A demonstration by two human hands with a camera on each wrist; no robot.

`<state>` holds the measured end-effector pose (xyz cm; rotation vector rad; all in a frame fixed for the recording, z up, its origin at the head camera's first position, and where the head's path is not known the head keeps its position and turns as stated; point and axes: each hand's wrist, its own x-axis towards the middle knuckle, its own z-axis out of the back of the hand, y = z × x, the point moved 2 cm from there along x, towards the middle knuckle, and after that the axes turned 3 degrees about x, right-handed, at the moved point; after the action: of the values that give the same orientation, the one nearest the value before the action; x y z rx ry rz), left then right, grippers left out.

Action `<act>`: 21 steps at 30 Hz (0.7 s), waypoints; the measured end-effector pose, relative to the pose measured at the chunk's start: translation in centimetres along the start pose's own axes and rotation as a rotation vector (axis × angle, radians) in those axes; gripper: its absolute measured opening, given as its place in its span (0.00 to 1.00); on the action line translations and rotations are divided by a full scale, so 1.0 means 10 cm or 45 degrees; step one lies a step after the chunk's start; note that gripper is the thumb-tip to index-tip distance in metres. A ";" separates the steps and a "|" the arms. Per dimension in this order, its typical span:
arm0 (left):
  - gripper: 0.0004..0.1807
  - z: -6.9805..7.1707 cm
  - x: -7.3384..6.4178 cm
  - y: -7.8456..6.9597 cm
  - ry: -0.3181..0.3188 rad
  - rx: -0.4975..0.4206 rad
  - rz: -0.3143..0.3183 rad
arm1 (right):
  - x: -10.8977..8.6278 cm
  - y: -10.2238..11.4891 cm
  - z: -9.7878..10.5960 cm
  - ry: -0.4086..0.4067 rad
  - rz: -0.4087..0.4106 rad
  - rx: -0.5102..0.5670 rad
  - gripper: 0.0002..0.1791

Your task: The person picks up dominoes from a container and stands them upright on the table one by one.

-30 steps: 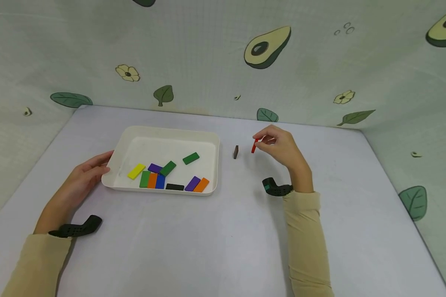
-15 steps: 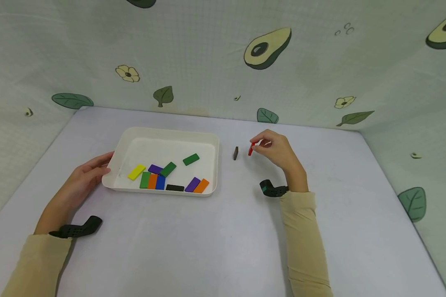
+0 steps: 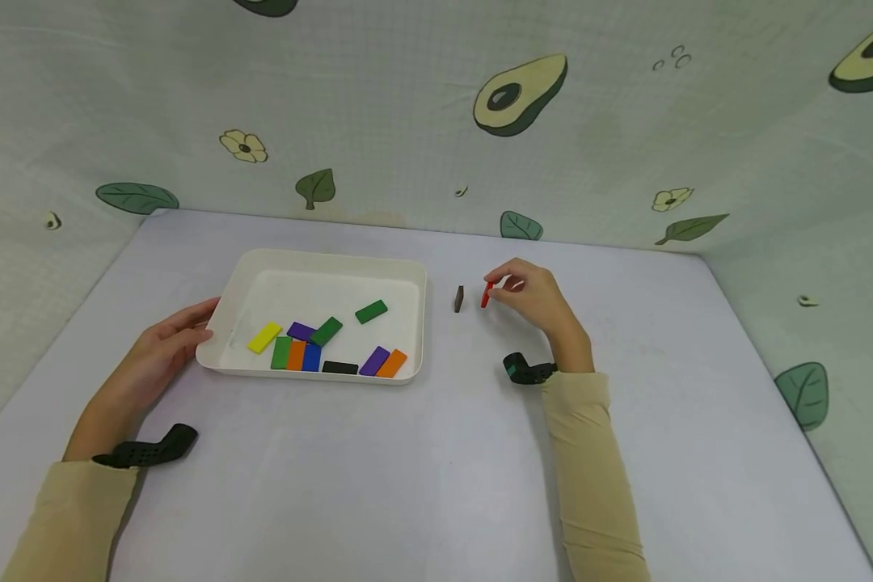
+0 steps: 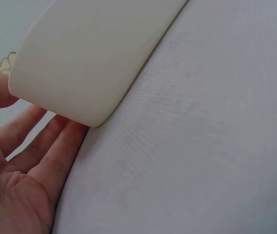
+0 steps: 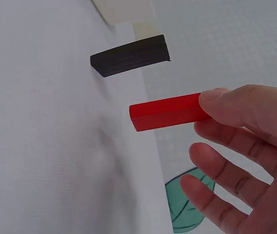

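My right hand [image 3: 531, 299] pinches a red domino [image 5: 167, 113] between thumb and fingertips at its upper end. The domino is upright, slightly tilted, and its lower end looks a little above the table. Just left of it a dark brown-black domino [image 3: 459, 299] stands on its end, with a gap between the two. My left hand [image 3: 156, 352] holds the left end of a white tray [image 3: 313, 380], thumb at the rim and fingers against the outside of the end wall [image 4: 55, 97]. Several coloured dominoes lie flat in the tray, among them a yellow one [image 3: 264, 337] and a green one [image 3: 371, 311].
A white table [image 3: 378, 477] spreads in front of and right of the tray. Behind it hangs a pale cloth [image 3: 393, 105] printed with avocados and leaves. Near the tray's front wall lie a black domino [image 3: 339, 368] and an orange one [image 3: 391, 364].
My right hand has moved left and slightly toward me with the red domino, narrowing the gap to the standing dark one. The left hand keeps its place on the tray.
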<state>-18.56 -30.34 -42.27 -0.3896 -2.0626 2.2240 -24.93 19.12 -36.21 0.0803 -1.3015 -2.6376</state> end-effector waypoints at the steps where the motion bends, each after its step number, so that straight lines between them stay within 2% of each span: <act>1: 0.29 0.00 0.00 0.00 0.008 -0.010 -0.005 | 0.00 -0.01 -0.01 0.006 -0.002 0.002 0.12; 9: 0.29 0.00 0.00 -0.01 0.009 -0.008 -0.003 | 0.02 -0.02 -0.06 0.012 0.022 0.015 0.11; 21: 0.29 0.00 0.01 -0.02 0.011 -0.013 0.001 | 0.02 -0.05 -0.06 0.051 -0.036 -0.017 0.12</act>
<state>-18.64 -30.35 -42.12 -0.4002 -2.0708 2.2095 -25.17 18.92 -37.00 0.1501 -1.2792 -2.6533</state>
